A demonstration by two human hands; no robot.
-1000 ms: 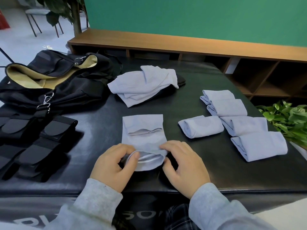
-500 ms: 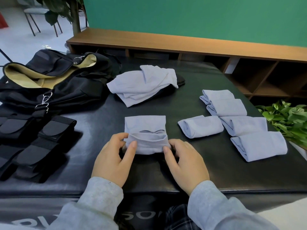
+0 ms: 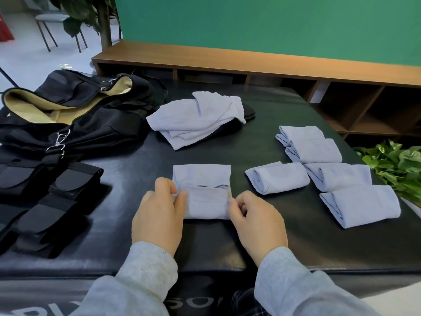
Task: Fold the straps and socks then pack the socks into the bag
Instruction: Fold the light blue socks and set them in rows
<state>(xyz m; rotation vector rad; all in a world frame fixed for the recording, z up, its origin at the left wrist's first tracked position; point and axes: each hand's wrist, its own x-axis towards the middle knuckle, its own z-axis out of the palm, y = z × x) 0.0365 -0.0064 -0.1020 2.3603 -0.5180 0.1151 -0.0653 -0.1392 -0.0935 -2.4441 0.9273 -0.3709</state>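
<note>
Two hands: both down on the sock in front of me, one at each side edge.
Left hand (image 3: 159, 213): thumb and fingers pinch the left edge of the sock being folded (image 3: 205, 192), right at the folded-up flap.
Right hand (image 3: 255, 220): fingers curled, pinching the sock's right edge; I can't make out how deep the grip goes.
Sock in hand: pale blue, lying flat on the black table (image 3: 136, 169), near edge doubled up over the middle, far part still showing above the flap.
Folded socks (image 3: 323, 174): five pale blue bundles to my right, clustered close, some touching.
Loose socks (image 3: 196, 117): a rumpled pale blue heap at the far centre, well apart from the one I'm holding.
Bag (image 3: 68, 119): black, tan lining showing at its open mouth, far left on the table.
Straps (image 3: 45, 201): black, folded, lying left, just in front of the bag.
Plant (image 3: 396, 165): green leaves at the table's right edge.
</note>
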